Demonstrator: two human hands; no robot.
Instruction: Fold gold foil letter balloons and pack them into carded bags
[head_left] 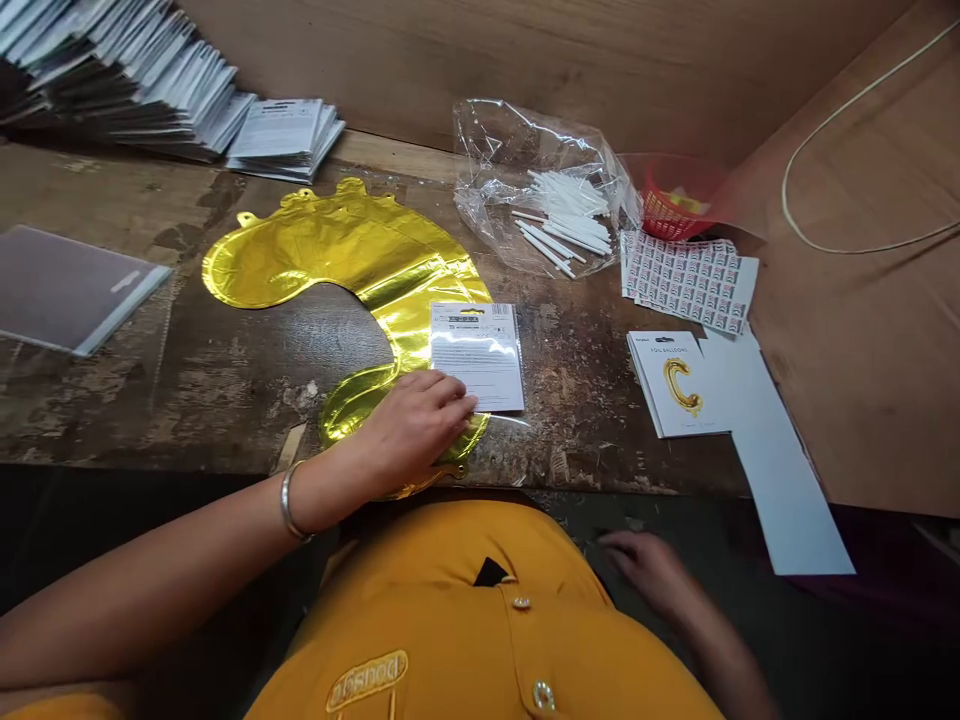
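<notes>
My left hand (420, 420) lies over a gold foil balloon (405, 250), its fingers curled at the lower left corner of a printed white card in a clear sleeve (480, 350). The card lies on the balloon, with its text and barcode side up. The flat, curved balloon spreads on the table, small tabs along its outer edge. Below the front edge of the table, my right hand (649, 570) is blurred by motion, and nothing can be made out in it. A stack of cards marked "Foil Balloons" with a gold C (679, 390) lies up and to the right of it.
Clear bag (487, 150) with white sticks (562, 220) and a red basket (675, 210) stand at the back. Sticker sheets (682, 280) and a white strip (787, 480) lie right. Packet piles (277, 135) line the back left; a clear sleeve stack (67, 285) lies left.
</notes>
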